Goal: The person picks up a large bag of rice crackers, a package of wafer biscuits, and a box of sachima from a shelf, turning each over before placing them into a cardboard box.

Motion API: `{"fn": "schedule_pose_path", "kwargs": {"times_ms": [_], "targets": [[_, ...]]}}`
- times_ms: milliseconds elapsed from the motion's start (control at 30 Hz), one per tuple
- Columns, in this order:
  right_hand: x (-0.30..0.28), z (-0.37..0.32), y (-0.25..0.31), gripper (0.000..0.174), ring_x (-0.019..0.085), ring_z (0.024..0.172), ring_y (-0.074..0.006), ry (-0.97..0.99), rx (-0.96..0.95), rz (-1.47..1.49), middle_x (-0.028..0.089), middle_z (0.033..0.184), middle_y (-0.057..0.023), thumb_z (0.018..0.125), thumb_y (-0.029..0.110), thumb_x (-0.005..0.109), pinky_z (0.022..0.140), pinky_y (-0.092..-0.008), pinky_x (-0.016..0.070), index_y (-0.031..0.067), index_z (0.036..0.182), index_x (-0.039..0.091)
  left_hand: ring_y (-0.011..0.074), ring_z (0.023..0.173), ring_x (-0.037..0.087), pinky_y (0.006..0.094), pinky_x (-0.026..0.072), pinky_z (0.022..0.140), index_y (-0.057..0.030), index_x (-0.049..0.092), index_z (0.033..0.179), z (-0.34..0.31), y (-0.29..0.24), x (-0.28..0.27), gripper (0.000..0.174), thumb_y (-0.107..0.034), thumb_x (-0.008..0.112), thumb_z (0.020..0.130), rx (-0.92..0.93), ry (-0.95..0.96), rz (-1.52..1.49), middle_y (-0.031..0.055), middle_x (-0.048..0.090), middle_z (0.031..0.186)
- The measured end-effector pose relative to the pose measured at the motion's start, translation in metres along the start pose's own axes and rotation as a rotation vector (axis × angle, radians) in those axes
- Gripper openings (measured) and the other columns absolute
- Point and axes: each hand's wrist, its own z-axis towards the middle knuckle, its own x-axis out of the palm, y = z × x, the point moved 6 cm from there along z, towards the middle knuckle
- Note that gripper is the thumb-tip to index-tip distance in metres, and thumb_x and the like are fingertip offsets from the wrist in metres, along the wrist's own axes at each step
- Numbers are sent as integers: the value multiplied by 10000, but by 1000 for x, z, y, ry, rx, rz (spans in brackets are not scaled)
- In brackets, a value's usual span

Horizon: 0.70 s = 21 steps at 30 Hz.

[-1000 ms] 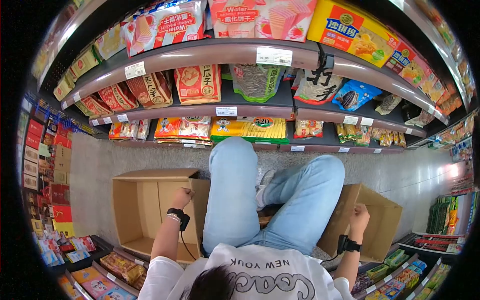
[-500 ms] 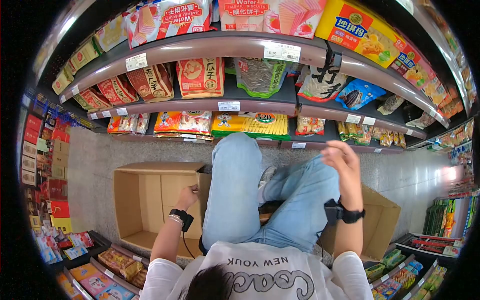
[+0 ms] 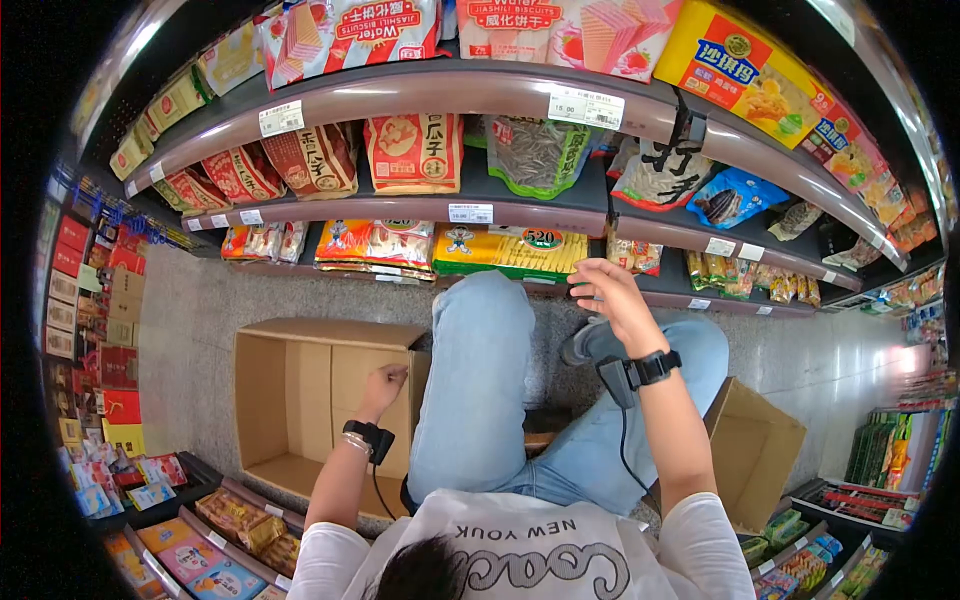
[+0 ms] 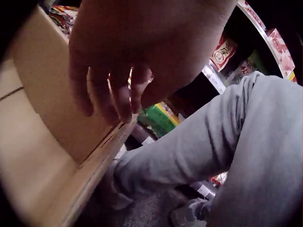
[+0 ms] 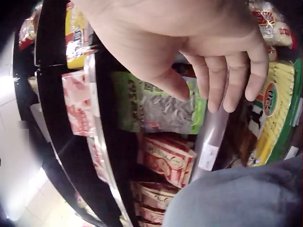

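My right hand [image 3: 618,305] is stretched out above the right knee, its fingers loosely bent and holding nothing. It is nearest a yellow and green "520" pack [image 3: 505,250] on the bottom shelf, with the fingertips overlapping the pack's right end in the head view. In the right wrist view, the fingers pass in front of a green-edged bag of seeds [image 5: 165,111]. My left hand [image 3: 382,392] hangs over the left cardboard box [image 3: 262,400], by its right wall; the left wrist view shows the fingers drooping with nothing in them.
A second cardboard box [image 3: 755,440] stands on the floor to the right. Shelves ahead hold wafer biscuit bags [image 3: 375,35], red seed bags [image 3: 413,155] and a blue bag [image 3: 735,197]. The bent left knee [image 3: 483,310] rises between the left box and the shelf. More goods line shelves behind.
My right hand has risen from the right box and swung forward and left over the right knee toward the bottom shelf. The right knee has shifted outward. My left hand has stayed by the left box.
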Motion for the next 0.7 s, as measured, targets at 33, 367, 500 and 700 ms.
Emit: {"fn": "schedule_pose_path", "kwargs": {"times_ms": [33, 367, 500, 700], "targets": [[-7, 12, -9, 256, 610, 862, -135, -19, 35, -20, 652, 1009, -65, 919, 245, 558, 741, -264, 473, 67, 1101, 589, 197, 742, 659, 311, 506, 688, 18, 668, 991, 10, -4, -5, 215, -132, 578, 866, 0, -47, -47, 133, 685, 810], [-93, 116, -109, 478, 548, 1069, -289, -203, 316, 107, 532, 1272, -136, 890, 264, 568, 847, -387, 473, 56, 1296, 424, 96, 652, 565, 253, 462, 578, -21, 663, 975, 133, -105, 0, 227, -206, 548, 909, -96, -18, -304, 28, 638, 791], [-134, 149, -156, 565, 538, 1056, -328, -321, 343, 113, 515, 1261, -153, 818, 252, 663, 806, -411, 492, 73, 1294, 418, 136, 694, 599, 287, 483, 617, -12, 637, 1044, 183, -104, 21, 268, -212, 580, 875, -145, 10, -481, 81, 654, 812], [-138, 164, -196, 694, 542, 998, -328, -320, 448, 90, 491, 1234, -100, 755, 397, 708, 729, -379, 506, 148, 1323, 396, 344, 982, 627, 374, 485, 857, -9, 561, 1176, 222, -103, 36, 446, -148, 659, 764, -44, -66, -55, 212, 654, 1024]]}}
